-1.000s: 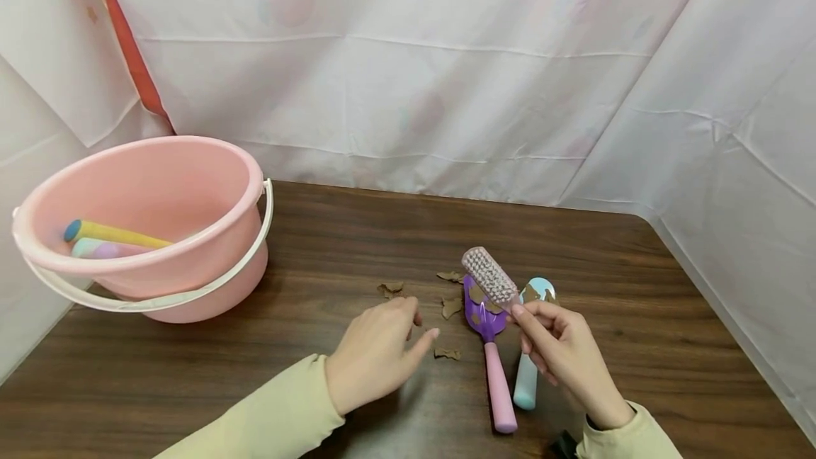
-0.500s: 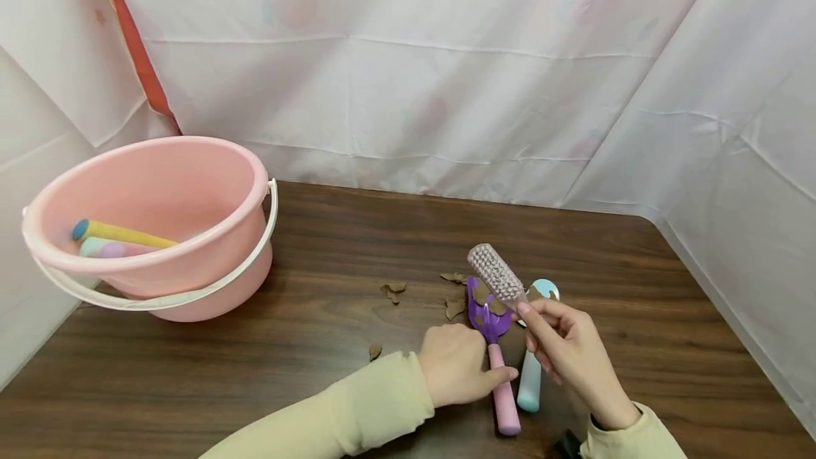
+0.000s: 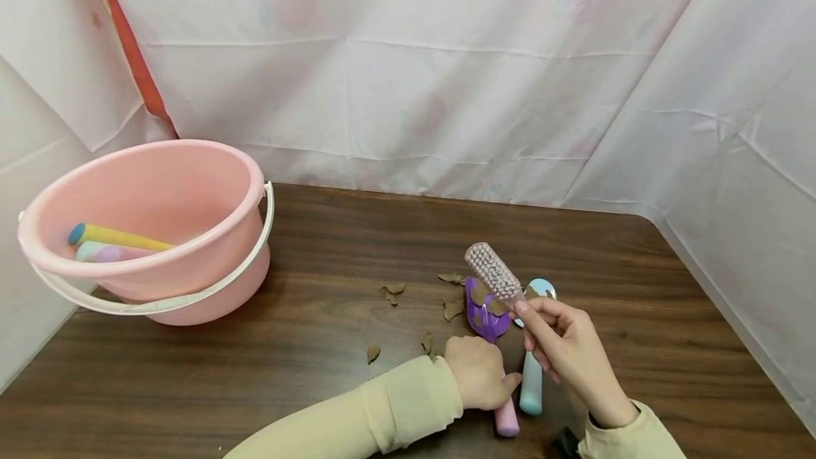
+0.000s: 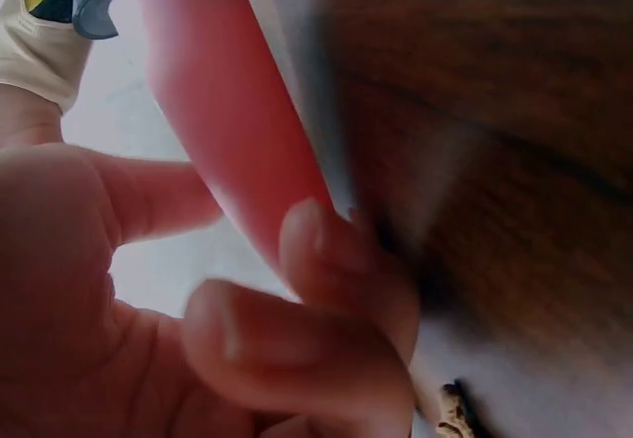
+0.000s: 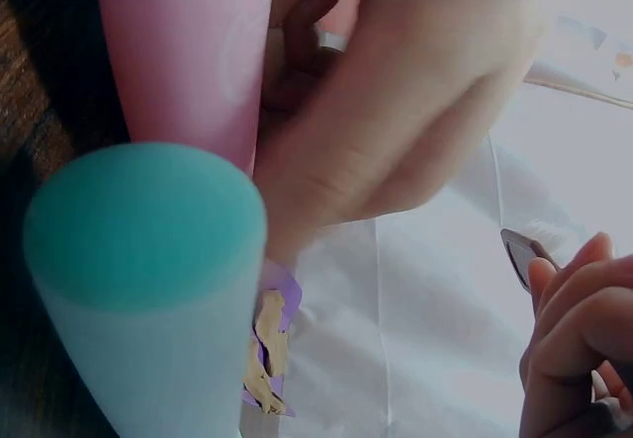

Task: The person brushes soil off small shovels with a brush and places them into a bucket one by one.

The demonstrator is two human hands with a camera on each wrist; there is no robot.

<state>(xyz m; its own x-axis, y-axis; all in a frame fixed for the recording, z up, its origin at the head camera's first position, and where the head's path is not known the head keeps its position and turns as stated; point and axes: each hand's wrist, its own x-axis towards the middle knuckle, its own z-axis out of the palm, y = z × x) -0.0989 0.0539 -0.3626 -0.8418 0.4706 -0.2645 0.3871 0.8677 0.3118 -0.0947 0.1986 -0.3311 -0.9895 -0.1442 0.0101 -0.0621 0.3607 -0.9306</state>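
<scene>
In the head view my left hand (image 3: 474,374) holds the pink handle of a toy shovel (image 3: 487,319), whose purple scoop bears brown dry leaf bits. The left wrist view shows the fingers curled at the pink handle (image 4: 232,112). My right hand (image 3: 570,349) pinches the thin end of a small pinkish brush (image 3: 494,275), bristles facing up, above the scoop. Beside the shovel lies a second toy tool (image 3: 531,388) with a pale teal handle and a light-blue head, partly hidden by the right hand; brown bits overlap its head.
A pink bucket (image 3: 159,285) with a white handle stands at the left, with a yellow stick (image 3: 121,236) and pastel handles inside. Several dry leaf bits (image 3: 393,290) lie on the dark wooden table (image 3: 344,232). White cloth (image 3: 408,91) hangs behind and at the sides.
My left hand has moved right from over the leaf bits to the shovel's pink handle and taken hold of it. The right hand with the brush has barely moved.
</scene>
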